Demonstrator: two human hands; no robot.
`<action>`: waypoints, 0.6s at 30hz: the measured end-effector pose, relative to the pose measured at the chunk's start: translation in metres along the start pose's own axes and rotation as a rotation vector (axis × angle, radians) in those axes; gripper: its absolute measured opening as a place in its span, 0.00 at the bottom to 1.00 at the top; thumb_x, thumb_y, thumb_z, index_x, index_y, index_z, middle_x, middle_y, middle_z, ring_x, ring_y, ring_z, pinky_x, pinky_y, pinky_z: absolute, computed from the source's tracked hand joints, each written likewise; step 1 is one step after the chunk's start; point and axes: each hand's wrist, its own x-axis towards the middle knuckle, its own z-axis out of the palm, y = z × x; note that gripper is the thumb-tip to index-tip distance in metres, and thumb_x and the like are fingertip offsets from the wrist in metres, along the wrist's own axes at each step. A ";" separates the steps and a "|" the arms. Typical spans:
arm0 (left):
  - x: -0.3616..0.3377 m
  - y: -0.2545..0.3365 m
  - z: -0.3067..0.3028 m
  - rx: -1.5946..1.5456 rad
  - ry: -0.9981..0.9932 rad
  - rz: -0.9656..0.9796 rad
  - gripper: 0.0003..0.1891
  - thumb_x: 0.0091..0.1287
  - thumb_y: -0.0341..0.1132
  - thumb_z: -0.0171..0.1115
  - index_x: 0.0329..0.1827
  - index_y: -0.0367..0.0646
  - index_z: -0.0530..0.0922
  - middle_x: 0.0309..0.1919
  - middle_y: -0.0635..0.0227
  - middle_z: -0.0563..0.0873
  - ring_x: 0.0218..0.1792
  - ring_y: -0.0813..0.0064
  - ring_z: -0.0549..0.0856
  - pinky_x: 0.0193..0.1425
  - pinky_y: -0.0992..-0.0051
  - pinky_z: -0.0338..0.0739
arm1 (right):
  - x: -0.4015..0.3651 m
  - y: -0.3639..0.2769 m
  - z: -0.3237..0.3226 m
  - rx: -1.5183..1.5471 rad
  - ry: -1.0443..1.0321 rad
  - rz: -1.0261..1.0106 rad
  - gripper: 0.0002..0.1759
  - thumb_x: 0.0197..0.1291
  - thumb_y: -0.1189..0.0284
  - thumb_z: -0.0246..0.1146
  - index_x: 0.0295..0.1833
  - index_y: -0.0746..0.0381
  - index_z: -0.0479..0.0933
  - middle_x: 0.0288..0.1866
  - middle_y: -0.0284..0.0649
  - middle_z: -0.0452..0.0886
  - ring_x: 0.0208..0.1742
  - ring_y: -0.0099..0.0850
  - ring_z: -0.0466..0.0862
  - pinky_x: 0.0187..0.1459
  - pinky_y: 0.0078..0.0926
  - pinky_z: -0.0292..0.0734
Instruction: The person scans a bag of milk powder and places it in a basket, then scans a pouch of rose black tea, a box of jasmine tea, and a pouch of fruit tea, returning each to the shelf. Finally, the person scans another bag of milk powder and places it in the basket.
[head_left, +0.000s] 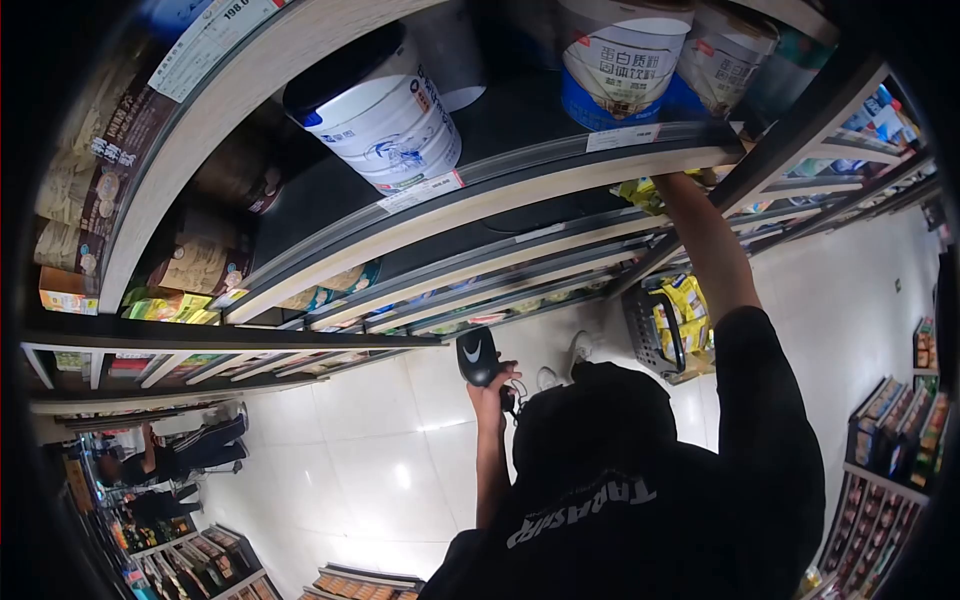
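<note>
My left hand is closed around a black handheld barcode scanner with a pale curved mark on its top. A dark cord hangs by that hand. On the other side, my right hand reaches in beneath a shelf edge, and its fingers are hidden there. Right beside it shows a yellow-green packet; whether the hand grips it cannot be made out. Above the right hand, a white and blue tin stands on the shelf.
Another white tin stands further left behind price labels. A dark basket with yellow packets rests by the shelving at floor level. Other people are in the aisle at lower left. Stocked racks line the right side.
</note>
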 end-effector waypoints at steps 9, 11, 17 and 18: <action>-0.002 -0.034 -0.056 0.161 0.002 -0.080 0.24 0.57 0.28 0.67 0.58 0.32 0.75 0.38 0.55 0.89 0.32 0.65 0.90 0.26 0.76 0.75 | -0.138 -0.108 -0.005 -0.021 0.561 -0.563 0.22 0.61 0.61 0.62 0.59 0.57 0.78 0.64 0.49 0.76 0.71 0.47 0.69 0.73 0.54 0.60; 0.015 -0.049 -0.062 0.275 -0.037 -0.158 0.26 0.56 0.29 0.69 0.59 0.33 0.76 0.38 0.55 0.89 0.32 0.65 0.90 0.27 0.75 0.76 | -0.240 -0.115 0.000 0.118 0.363 -0.666 0.21 0.61 0.64 0.65 0.60 0.55 0.78 0.71 0.44 0.69 0.76 0.47 0.64 0.77 0.53 0.55; 0.048 -0.046 -0.019 0.473 -0.207 -0.136 0.14 0.53 0.29 0.73 0.43 0.37 0.83 0.29 0.68 0.86 0.26 0.72 0.86 0.27 0.76 0.76 | -0.470 0.010 0.164 0.270 -0.123 0.121 0.23 0.59 0.64 0.65 0.59 0.62 0.78 0.65 0.50 0.77 0.68 0.51 0.72 0.70 0.44 0.66; 0.050 -0.041 -0.002 0.466 -0.216 -0.102 0.13 0.54 0.29 0.73 0.41 0.37 0.83 0.28 0.68 0.85 0.25 0.74 0.85 0.27 0.76 0.76 | -0.494 0.030 0.178 0.357 -0.156 0.341 0.21 0.61 0.65 0.64 0.57 0.63 0.79 0.61 0.50 0.80 0.64 0.49 0.76 0.67 0.42 0.69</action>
